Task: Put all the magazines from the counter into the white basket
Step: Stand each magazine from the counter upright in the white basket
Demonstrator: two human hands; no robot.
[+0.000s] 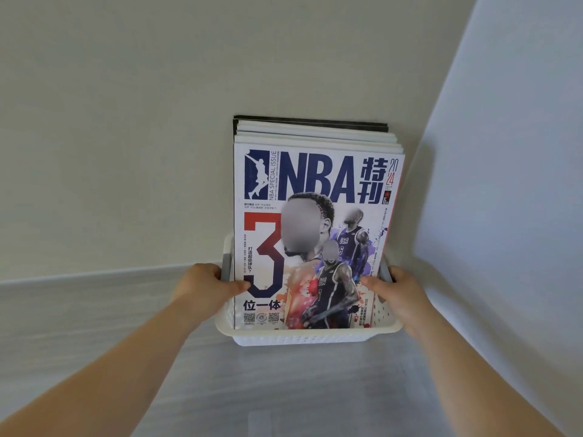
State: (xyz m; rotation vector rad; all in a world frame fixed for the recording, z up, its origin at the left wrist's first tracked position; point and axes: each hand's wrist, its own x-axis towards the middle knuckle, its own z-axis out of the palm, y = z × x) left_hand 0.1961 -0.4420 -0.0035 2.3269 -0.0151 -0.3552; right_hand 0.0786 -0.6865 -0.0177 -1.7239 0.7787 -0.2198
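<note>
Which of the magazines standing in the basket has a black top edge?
The rearmost magazine, at the very back of the stack. Its top edge is black, while those in front of it, including the NBA issue, show white edges.

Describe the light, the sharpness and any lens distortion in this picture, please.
Head view: soft, even light, no glare on the front magazine, its title sharp; the faces on its cover are blurred; a faint shadow lies before the white basket; the wide lens makes the wall edges slant.
</note>
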